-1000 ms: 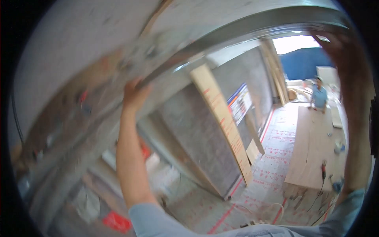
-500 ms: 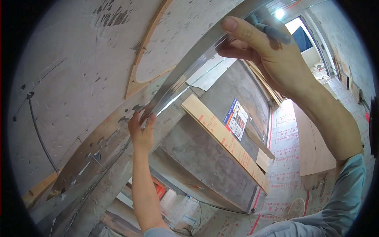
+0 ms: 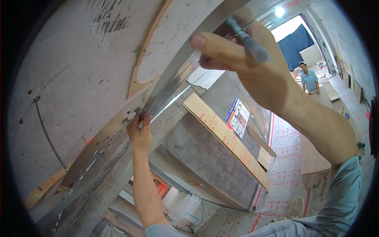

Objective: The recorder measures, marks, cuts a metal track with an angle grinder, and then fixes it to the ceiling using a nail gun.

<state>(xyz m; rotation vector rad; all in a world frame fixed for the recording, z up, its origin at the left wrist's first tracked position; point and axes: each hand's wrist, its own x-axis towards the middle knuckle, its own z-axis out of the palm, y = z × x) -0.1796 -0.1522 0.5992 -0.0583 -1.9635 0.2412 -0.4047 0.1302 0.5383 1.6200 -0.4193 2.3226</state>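
A long, thin, shiny metal strip (image 3: 169, 85) is lying flat against a rough grey concrete ceiling (image 3: 79, 59), beside a curved plywood edge (image 3: 148, 51). The left hand (image 3: 139, 132) is pinching the strip's lower end with closed fingers. The right hand (image 3: 241, 59) is pressing its thumb on the strip while gripping a grey pencil (image 3: 246, 39).

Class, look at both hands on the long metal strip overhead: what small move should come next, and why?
Probably draw the grey pencil along the long shiny metal strip. The left hand pins its lower end against the pale board, and the right hand presses the upper part, pencil already at its edge.
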